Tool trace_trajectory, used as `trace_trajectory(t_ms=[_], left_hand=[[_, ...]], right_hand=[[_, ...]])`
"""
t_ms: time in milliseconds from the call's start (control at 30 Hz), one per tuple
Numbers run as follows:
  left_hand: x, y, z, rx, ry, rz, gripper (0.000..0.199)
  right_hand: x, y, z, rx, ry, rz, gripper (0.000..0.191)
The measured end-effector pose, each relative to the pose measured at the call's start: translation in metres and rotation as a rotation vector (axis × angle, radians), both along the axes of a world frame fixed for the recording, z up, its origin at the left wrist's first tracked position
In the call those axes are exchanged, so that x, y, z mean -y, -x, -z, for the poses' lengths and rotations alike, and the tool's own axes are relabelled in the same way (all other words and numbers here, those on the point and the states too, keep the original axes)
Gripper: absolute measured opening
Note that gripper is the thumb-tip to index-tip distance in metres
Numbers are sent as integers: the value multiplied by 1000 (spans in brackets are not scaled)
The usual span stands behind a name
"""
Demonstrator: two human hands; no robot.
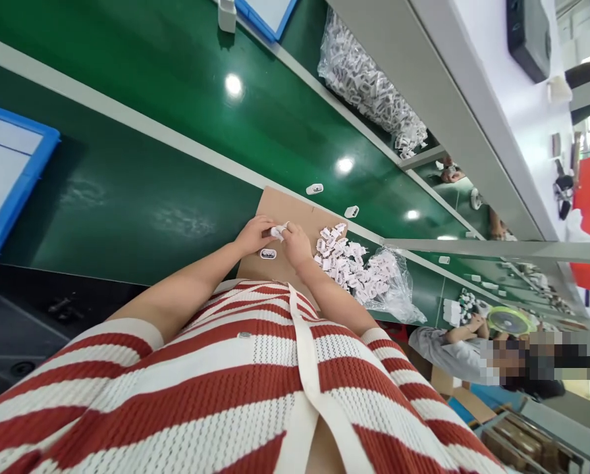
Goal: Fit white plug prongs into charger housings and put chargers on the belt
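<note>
Over a sheet of brown cardboard [255, 268], my left hand [255, 234] and my right hand [296, 243] meet around a small white plastic part [278, 231]. Fingers of both hands are closed on it, and they hide much of its shape. Just below my left fingertips lies a white oval housing [268, 253] with a dark inside, resting on the cardboard. To the right of my right hand spreads a heap of small white plastic pieces [342, 257], spilling from a clear plastic bag [398, 289].
Two white housings [315, 189] [351, 212] sit on the green belt [201, 105] beyond a pale rail. A large bag of white pieces [364, 79] lies farther back. Blue-edged trays [18, 178] stand left and at the top. A co-worker [453, 342] sits at right near a green fan [509, 320].
</note>
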State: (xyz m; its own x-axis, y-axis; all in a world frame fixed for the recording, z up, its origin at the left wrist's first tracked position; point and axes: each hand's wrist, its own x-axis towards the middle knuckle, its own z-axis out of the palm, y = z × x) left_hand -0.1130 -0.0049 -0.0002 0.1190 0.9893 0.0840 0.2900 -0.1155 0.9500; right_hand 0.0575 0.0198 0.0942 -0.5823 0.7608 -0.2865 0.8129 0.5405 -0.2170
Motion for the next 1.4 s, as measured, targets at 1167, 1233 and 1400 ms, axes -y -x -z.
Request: trace_trajectory(t_ms=[1167,1233,1400], left_hand=[[-160,74,-33,-491,82,-630,90],[-150,54,-40,-548,-67,-631,98],[-163,14,-44,-656,-1,-235,58]], right_hand=[[31,-64,33,-240,172,762,37],[32,-67,31,-310,175,814,35],[28,-68,20,-841,428,1080,36]])
